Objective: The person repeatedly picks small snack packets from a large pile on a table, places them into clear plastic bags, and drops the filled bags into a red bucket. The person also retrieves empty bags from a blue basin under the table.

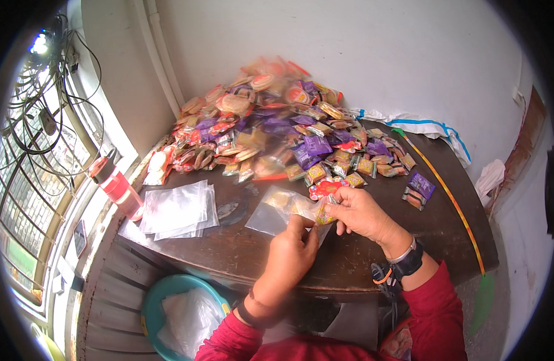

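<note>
My left hand (296, 243) pinches the near edge of a clear plastic bag (264, 220) lying on the dark wooden table. Inside the bag, pale yellowish packets (279, 198) show through the film. At the bag's mouth, my right hand (365, 214) grips a small wrapped snack (324, 215) in colourful printed film between thumb and fingers. Whether the snack is inside the opening cannot be told. A red flower-shaped packet (325, 188) lies just beyond my right fingers. Behind the bag rises a large heap of wrapped snacks (316, 145) in purple, red and clear wrappers.
Flat clear bags (175, 210) lie at left, near a pink bottle (123, 194) and a phone (80, 238) on the sill. A purple packet (421, 184) and a yellow-orange stick (444, 189) lie at right. Below stands a teal basin (151, 311) holding plastic. Cables (47, 122) hang at the window.
</note>
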Demonstrator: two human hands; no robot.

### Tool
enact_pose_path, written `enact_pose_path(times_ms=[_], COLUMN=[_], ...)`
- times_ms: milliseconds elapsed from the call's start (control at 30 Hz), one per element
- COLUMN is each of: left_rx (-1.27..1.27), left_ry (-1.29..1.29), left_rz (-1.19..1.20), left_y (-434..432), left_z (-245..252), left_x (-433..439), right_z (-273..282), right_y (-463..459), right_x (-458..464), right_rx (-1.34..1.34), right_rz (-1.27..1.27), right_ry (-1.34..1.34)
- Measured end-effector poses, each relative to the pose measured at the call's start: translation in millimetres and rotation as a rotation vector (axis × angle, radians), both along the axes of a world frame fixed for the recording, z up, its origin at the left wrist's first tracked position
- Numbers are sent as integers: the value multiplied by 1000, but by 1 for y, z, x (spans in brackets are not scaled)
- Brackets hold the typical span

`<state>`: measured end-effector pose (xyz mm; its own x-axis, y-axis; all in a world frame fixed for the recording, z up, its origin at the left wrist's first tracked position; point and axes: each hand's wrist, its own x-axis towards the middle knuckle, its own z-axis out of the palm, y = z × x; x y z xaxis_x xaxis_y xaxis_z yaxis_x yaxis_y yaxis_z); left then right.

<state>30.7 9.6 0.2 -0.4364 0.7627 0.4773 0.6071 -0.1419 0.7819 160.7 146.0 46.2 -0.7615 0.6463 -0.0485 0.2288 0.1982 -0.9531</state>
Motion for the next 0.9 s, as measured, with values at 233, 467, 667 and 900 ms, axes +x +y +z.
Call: enact_pose_path(times_ms=[233, 467, 667, 900], left_rx=[-25, -63, -76, 76], left_ry=[25, 62, 99, 200], left_rz=[-11, -26, -22, 0], left_y=[-1, -2, -3, 0], left_z=[2, 3, 4, -1], left_x=[0, 1, 2, 0], right_z=[-17, -30, -32, -23], right_y=[-6, -6, -11, -5], right_x=[-7, -11, -15, -9], right_rx=[-94, 10, -130, -136], right_rz=[63, 60, 64, 163], right_ry=[-38, -75, -14, -14])
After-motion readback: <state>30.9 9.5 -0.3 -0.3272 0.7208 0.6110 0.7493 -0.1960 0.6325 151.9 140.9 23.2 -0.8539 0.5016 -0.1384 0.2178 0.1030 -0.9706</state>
